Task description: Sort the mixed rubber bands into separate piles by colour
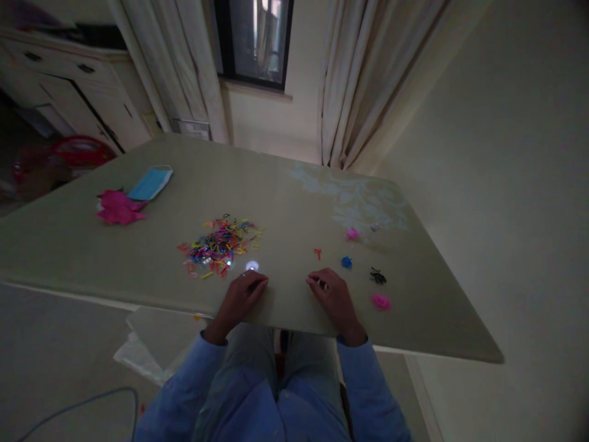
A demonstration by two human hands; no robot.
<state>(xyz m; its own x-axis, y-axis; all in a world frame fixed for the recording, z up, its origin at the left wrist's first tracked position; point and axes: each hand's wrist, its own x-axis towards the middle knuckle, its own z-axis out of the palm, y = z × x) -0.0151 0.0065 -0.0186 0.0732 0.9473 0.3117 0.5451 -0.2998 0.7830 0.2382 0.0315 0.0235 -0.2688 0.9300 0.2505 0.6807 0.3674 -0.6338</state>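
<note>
My left hand rests at the table's near edge, its thumb and fingers drawn together; anything between them is too small to make out. It is nearest to a mixed heap of small coloured bands. Opposite it, my right hand is closed in a pinch, and its contents cannot be made out either. Beyond the right hand lie a few red bands and a blue clump. To its right are a black pile, a pink clump and, farther back, another pink clump.
A green-grey cloth covers the table. At the left lie a blue face mask and a crumpled magenta piece. A small bright spot shows by the left hand. Clear bits sit back right; a wall borders the right side.
</note>
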